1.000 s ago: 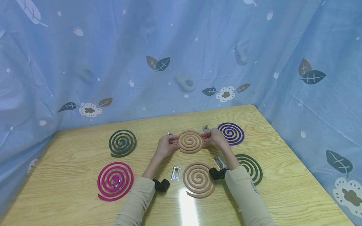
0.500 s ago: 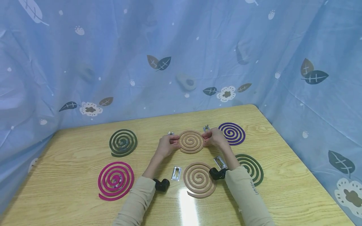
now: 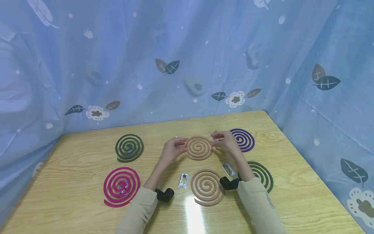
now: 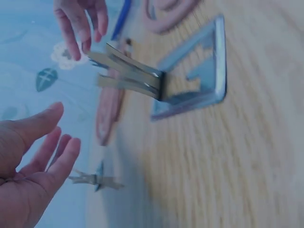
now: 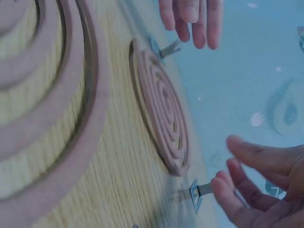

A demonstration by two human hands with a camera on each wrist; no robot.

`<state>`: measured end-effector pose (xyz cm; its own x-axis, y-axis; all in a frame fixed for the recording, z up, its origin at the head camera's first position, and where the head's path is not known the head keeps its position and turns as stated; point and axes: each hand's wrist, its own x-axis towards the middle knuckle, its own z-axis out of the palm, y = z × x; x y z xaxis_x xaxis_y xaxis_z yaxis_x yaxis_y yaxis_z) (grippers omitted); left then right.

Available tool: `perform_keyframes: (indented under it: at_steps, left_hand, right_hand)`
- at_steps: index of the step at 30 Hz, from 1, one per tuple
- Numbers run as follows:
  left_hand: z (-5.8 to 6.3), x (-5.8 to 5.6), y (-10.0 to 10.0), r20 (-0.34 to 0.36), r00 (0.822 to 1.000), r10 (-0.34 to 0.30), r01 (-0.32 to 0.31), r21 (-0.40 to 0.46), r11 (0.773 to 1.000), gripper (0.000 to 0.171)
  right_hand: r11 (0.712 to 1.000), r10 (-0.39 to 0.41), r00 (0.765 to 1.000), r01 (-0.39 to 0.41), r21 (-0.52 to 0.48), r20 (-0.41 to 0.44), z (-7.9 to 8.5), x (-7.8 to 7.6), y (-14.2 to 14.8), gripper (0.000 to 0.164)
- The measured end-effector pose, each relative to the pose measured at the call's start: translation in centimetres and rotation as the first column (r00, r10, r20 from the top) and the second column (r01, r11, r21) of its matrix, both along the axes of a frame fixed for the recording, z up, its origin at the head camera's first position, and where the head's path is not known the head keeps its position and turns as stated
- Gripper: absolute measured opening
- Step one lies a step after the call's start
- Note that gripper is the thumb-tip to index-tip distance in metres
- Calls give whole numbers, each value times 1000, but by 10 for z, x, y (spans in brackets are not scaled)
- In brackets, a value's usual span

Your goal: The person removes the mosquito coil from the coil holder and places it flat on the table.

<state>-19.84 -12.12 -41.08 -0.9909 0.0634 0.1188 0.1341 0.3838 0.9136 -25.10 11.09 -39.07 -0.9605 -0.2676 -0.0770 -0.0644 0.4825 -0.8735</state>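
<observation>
A tan mosquito coil (image 3: 198, 148) lies flat at the back middle of the table, between my two hands. My left hand (image 3: 173, 150) is at its left edge, thumb and fingers spread apart and holding nothing. On the other side my right hand (image 3: 227, 142) is beside the right edge, its fingers also apart. In the right wrist view a gap shows between the right hand (image 5: 266, 185) and the coil (image 5: 164, 107). Small metal coil stands stick up near both hands, one (image 5: 195, 192) close to the right fingertips. A second tan coil (image 3: 207, 185) lies nearer the front.
Left on the wooden table (image 3: 73, 182) are a dark green coil (image 3: 129, 148) and a pink coil (image 3: 121, 186). A purple coil (image 3: 241, 139) and a green coil (image 3: 267, 175) lie right. Metal stands (image 3: 183, 180) sit in front. A blue curtain (image 3: 131, 81) hangs behind.
Both hands have let go of the back tan coil's edges and drawn slightly outward, fingers spreading. The coil stays in place; the head view has shifted slightly.
</observation>
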Motion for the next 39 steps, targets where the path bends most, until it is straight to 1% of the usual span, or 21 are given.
perform_keyframes:
  at_steps: [2, 5, 8, 10, 16, 20, 24, 25, 28, 31, 35, 37, 39]
  left_hand:
    - [4, 6, -2, -4, 1000, -2, 3, 30, 1000, 37]
    - [10, 16, -7, -28, 999, -16, 17, 62, 998, 37]
    - [17, 28, -12, -44, 998, -36, 39, 81, 996, 38]
    - [17, 36, -18, -50, 997, -52, 56, 91, 994, 38]
    - [23, 61, -33, -44, 996, -79, 83, 79, 993, 37]
    - [28, 79, -46, -36, 997, -69, 71, 62, 996, 38]
    - [30, 100, -63, 23, 1000, -16, 15, 39, 999, 40]
    - [30, 105, -68, 32, 999, -8, 7, 37, 999, 40]
    - [31, 121, -85, 55, 998, 44, -45, 10, 999, 41]
    - [31, 138, -105, 32, 994, 101, -100, -27, 995, 41]
    - [33, 161, -133, -10, 986, 164, -165, -22, 986, 40]
    - [33, 170, -145, -30, 981, 191, -191, -21, 981, 40]
    - [32, 177, -156, -51, 977, 209, -210, -20, 977, 40]
  right_hand:
    - [997, 28, 999, -30, -66, -29, 2, 3, 1, 38]
    - [987, 54, 996, -65, -149, -76, 3, 10, 1, 36]
    - [981, 52, 994, -69, -180, -99, 3, 22, 2, 35]
    - [976, 47, 994, -67, -208, -101, 2, 32, 2, 35]
    - [958, 24, 990, -62, -281, -140, -1, 62, -2, 32]
    - [945, 22, 991, -64, -321, -134, 2, 79, -10, 32]
    - [936, 51, 989, -96, -340, -138, 3, 94, -21, 32]
    - [934, 63, 988, -108, -340, -142, 3, 98, -24, 32]
    - [920, 106, 985, -148, -364, -135, 3, 108, -36, 32]
    - [898, 171, 977, -207, -389, -125, 3, 116, -51, 33]
    - [857, 250, 962, -271, -439, -105, 2, 127, -74, 35]
    - [838, 281, 955, -292, -462, -94, 1, 131, -85, 35]
    - [830, 301, 949, -310, -464, -97, 0, 134, -94, 35]
